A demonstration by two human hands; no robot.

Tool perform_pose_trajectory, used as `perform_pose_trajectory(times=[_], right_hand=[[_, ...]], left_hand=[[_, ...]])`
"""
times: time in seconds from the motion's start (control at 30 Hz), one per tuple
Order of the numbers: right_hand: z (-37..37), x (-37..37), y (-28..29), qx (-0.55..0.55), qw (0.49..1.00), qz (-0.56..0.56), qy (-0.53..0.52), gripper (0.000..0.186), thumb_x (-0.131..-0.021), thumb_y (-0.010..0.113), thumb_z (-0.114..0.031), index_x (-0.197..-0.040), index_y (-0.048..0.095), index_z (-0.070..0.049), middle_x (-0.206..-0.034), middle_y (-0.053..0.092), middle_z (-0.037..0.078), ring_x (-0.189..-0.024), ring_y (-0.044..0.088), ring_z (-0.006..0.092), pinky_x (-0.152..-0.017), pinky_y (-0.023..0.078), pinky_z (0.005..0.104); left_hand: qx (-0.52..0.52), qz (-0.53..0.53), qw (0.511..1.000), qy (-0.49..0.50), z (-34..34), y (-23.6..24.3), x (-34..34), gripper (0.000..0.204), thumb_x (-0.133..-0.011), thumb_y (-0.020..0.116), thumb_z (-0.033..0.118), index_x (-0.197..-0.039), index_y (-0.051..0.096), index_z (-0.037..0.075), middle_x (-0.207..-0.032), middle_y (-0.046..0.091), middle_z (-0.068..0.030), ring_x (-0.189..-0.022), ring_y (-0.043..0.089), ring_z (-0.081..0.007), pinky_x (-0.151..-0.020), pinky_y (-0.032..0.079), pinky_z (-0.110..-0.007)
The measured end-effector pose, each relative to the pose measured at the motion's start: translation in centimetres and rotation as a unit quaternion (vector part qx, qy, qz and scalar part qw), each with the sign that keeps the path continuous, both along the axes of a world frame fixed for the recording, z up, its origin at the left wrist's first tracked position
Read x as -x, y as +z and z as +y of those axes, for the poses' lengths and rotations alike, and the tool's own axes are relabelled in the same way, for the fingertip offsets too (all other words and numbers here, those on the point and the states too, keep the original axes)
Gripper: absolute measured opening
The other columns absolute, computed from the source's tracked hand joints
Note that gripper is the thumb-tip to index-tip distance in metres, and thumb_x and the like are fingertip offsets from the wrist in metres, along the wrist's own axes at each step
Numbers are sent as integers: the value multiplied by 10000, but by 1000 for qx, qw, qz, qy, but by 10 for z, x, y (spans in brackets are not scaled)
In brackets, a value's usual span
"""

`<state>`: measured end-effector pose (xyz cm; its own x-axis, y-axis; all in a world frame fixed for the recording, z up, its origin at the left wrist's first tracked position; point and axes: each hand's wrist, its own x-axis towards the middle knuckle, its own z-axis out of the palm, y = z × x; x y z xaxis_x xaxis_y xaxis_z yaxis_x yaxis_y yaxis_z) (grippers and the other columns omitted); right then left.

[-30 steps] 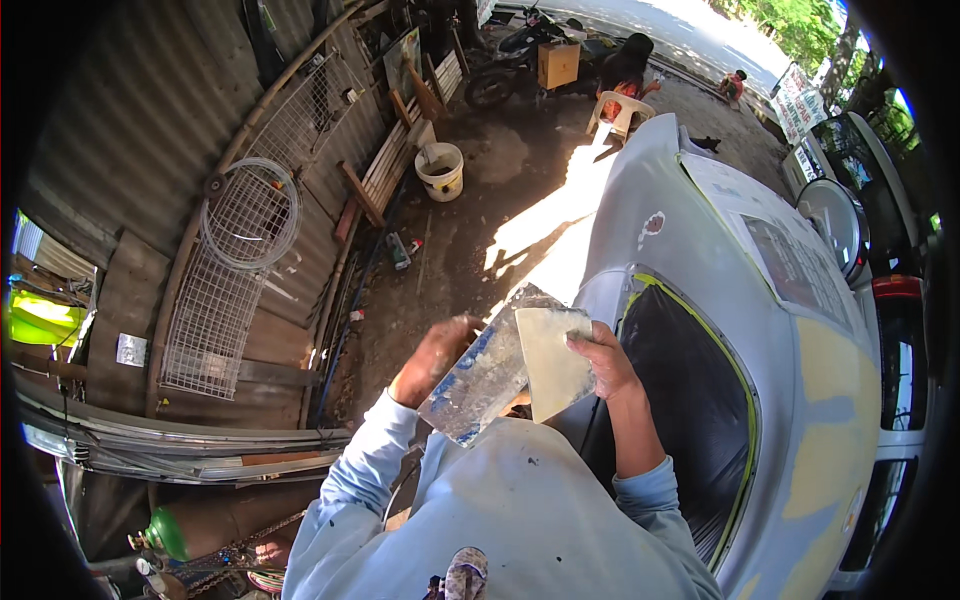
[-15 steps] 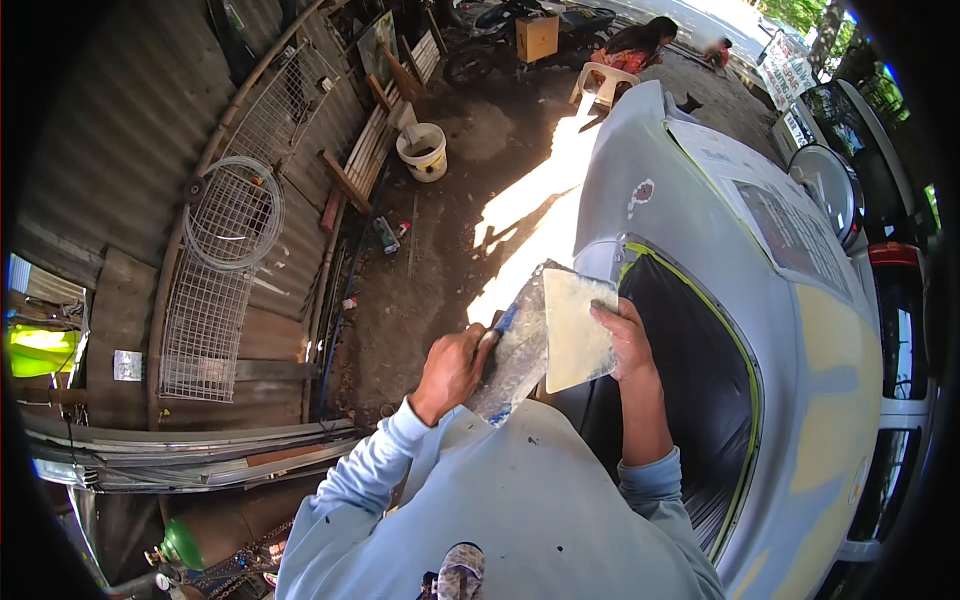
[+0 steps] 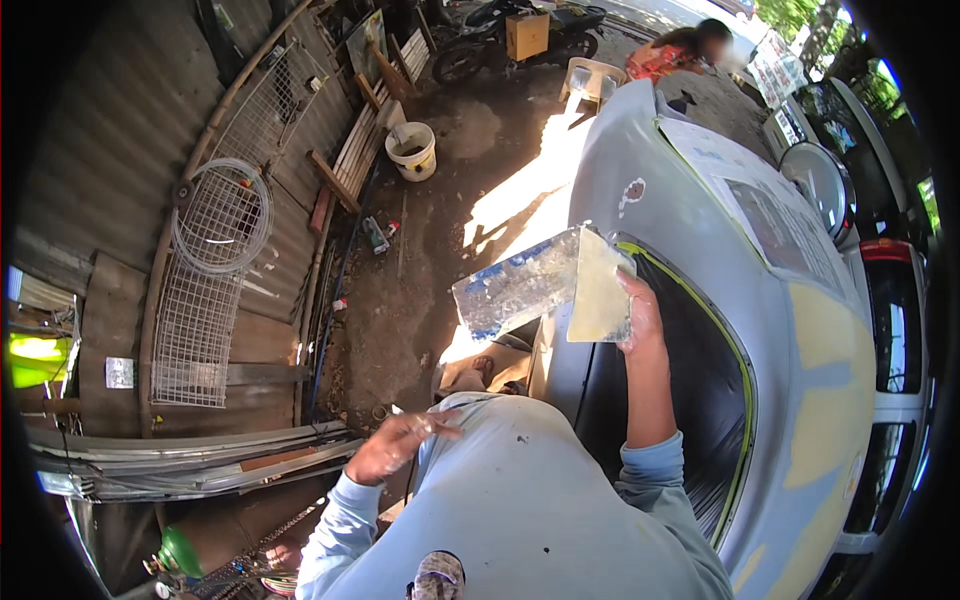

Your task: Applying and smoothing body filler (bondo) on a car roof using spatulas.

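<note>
My right hand (image 3: 642, 312) grips a cream rectangular spreader (image 3: 597, 300) together with a scuffed metal plate (image 3: 510, 290) smeared with blue and white, held above the front of my body. My left hand (image 3: 398, 443) is low, by my light blue shirt, with fingers loosely extended, slightly blurred, and holding nothing visible. Just right of my right hand is a grey, primed vehicle body (image 3: 805, 380) with yellowish filler patches and a window covered in black plastic (image 3: 680, 400), edged with green tape.
A bucket (image 3: 410, 160), motorcycle (image 3: 460, 60) with a cardboard box, and plastic chair (image 3: 595, 75) stand ahead; a person (image 3: 660, 60) is beyond the vehicle. A corrugated wall (image 3: 120, 160) with wire mesh runs along the left, above a gas cylinder (image 3: 190, 550). Another vehicle (image 3: 890, 310) is at far right.
My left hand has left the metal plate and dropped down and left. My right hand has lifted both pieces, the plate now tilted more horizontally. The person ahead has moved right, off the chair.
</note>
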<state>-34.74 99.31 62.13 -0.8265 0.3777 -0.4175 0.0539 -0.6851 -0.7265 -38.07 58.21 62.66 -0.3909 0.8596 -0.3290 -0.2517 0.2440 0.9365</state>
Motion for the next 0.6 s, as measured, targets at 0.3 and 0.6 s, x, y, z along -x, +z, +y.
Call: perform_pose_trajectory(times=[0.3, 0.6], right_hand=[[-48, -1, -8, 168, 981, -40, 89, 324, -928, 579, -206, -1167, 591, 13, -984, 684, 122, -819, 689, 228, -731, 579, 357], [-57, -29, 7, 142, 989, 25, -14, 333, -924, 582, -194, -1174, 590, 26, -1030, 676, 114, -857, 688, 212, -769, 571, 344]], left_hand=[[-260, 35, 926, 272, 121, -45, 89, 839, -761, 696, -58, -1496, 315, 79, -1395, 491, -185, -1399, 310, -276, -1046, 395, -347], [-262, -31, 864, 429, 168, -5, 99, 134, -924, 643, 84, -1018, 659, -10, -919, 676, 0, -801, 574, -66, -743, 446, -225]])
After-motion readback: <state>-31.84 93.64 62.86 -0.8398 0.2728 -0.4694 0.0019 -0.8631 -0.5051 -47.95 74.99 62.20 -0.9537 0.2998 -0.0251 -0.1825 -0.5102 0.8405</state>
